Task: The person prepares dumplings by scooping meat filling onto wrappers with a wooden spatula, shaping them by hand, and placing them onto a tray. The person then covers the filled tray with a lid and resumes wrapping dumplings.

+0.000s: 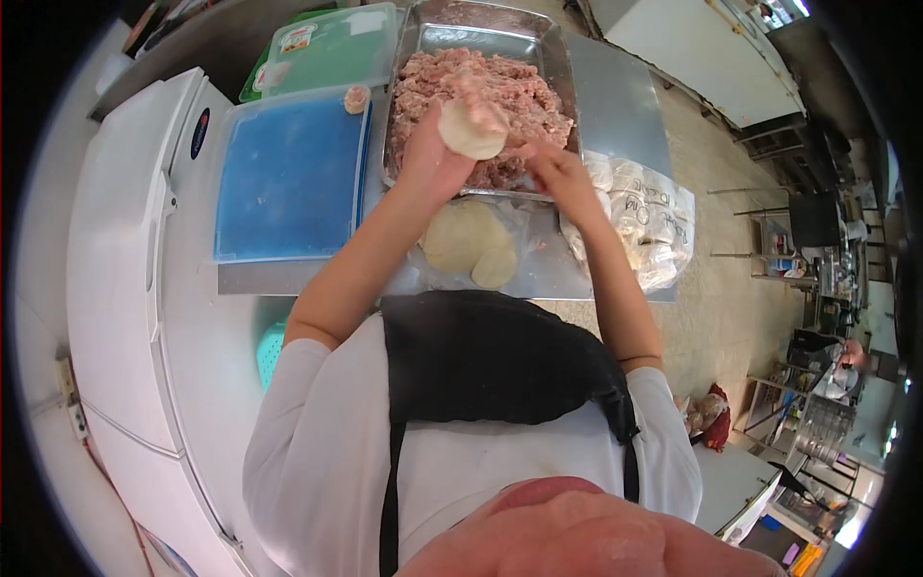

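My left hand (430,159) is raised over the near part of a metal tray (471,37) and holds a round, pale dumpling wrapper (469,139). Pinkish ground meat (481,108) shows on and behind the wrapper's upper part. Most of the left fingers are hidden under it. To the right, my right hand (558,175) is at the tray's near edge with its fingers curled; whether they hold a thin tool is unclear. A mound of ground meat (538,101) fills much of the tray. More round wrappers (466,238) lie on clear plastic between my forearms.
A blue-lidded container (288,178) sits left of the tray, with one small filled dumpling (357,99) on its corner. Behind it is a green-lidded container (332,48). Plastic packs with handwriting (639,216) lie right. A white refrigerator (125,240) stands at far left.
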`<state>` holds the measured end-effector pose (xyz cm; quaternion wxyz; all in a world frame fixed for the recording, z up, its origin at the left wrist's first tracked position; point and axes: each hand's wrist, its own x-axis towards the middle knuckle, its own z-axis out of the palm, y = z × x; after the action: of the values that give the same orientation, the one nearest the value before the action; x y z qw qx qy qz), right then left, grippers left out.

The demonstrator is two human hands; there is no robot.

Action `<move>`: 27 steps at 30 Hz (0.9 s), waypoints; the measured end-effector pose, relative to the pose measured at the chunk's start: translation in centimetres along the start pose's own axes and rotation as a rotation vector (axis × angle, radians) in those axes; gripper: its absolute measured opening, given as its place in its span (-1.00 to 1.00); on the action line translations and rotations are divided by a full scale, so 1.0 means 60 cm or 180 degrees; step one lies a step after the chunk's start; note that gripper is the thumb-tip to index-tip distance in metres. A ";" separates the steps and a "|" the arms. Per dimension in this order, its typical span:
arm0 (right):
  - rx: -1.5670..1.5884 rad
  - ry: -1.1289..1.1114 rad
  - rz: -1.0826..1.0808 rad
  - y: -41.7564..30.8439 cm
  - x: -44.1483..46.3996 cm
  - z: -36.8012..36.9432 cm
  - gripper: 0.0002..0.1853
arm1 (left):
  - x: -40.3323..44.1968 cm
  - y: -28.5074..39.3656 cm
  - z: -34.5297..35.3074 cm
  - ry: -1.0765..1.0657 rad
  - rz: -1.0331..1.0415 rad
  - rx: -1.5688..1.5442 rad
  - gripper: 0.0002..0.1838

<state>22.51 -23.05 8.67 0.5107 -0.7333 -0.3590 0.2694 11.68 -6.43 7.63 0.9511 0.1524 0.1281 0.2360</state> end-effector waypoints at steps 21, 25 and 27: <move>-0.3221 -0.0192 -0.1885 -0.077 -0.026 -0.087 -0.77 | -0.019 -0.003 0.032 0.0683 0.0463 -0.0472 -0.39; -0.4270 -0.0778 -0.1012 -0.066 0.010 -0.161 -0.73 | -0.026 0.033 -0.030 -0.0042 0.0606 -0.0027 -0.55; -0.4679 -0.1000 -0.0863 -0.031 0.020 -0.175 -0.68 | -0.056 0.040 -0.020 0.0049 0.0845 0.1197 -0.52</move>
<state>30.76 -27.48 13.89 -0.1373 -0.7872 -0.6012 -0.0028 7.44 -5.77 7.95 0.8656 0.3407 0.1559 0.3322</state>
